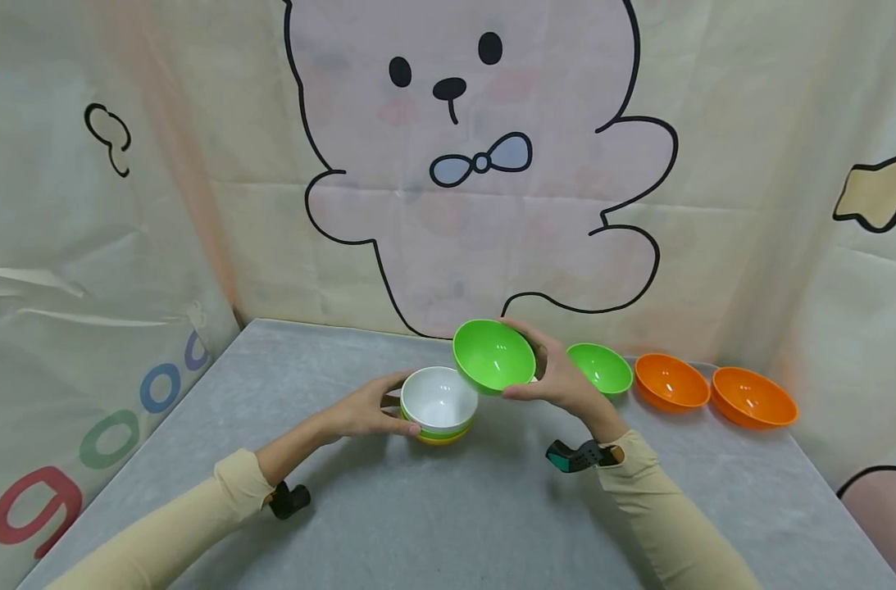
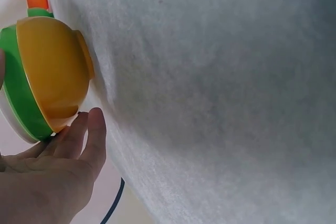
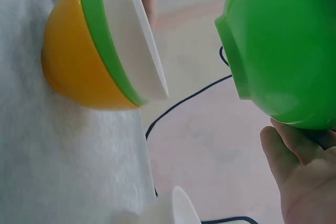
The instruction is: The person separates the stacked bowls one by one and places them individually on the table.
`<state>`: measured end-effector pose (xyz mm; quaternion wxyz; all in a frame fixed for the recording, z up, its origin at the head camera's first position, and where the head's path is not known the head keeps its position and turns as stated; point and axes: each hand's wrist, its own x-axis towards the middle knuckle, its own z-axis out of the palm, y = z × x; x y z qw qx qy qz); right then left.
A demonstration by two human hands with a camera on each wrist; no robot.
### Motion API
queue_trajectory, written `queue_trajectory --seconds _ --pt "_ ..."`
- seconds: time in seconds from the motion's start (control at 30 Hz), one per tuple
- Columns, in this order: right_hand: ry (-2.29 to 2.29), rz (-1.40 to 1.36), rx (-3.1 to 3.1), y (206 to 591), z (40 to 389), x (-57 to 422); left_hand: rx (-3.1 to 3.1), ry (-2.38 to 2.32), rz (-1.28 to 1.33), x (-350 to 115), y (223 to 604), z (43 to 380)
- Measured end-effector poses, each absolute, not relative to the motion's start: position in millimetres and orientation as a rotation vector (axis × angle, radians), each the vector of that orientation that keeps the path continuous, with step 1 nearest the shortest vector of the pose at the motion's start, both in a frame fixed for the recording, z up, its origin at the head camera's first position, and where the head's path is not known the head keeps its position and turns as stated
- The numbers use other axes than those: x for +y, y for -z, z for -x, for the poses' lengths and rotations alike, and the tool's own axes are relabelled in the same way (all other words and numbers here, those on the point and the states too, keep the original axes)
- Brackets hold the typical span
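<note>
The glossy green plastic bowl [image 1: 493, 356] is lifted off the table and tipped toward the camera, gripped by the right hand [image 1: 558, 378] with fingers curled round its far rim and thumb under its near edge. It hangs just beside and above the stack of nested bowls [image 1: 438, 406], white inside green inside yellow, which stands near the middle of the grey felt-covered table [image 1: 455, 508]. The left hand [image 1: 362, 410] steadies that stack, fingers loosely bent against its left wall.

Toward the table's far right edge, a second green bowl [image 1: 599, 368] and two orange bowls [image 1: 672, 382] [image 1: 753, 397] sit in a row, partly behind the right hand. The near half of the table lies bare, bounded behind by a cartoon bear curtain [image 1: 477, 164].
</note>
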<state>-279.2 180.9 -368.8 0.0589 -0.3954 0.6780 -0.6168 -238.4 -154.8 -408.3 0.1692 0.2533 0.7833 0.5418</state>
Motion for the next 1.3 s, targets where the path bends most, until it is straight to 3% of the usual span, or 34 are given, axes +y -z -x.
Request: queue_trajectory --seconds 1.3 --pt "1.589 0.931 2.596 392.0 248.2 279.0 2.243 -1.513 -0.703 -155.1 408.8 236.1"
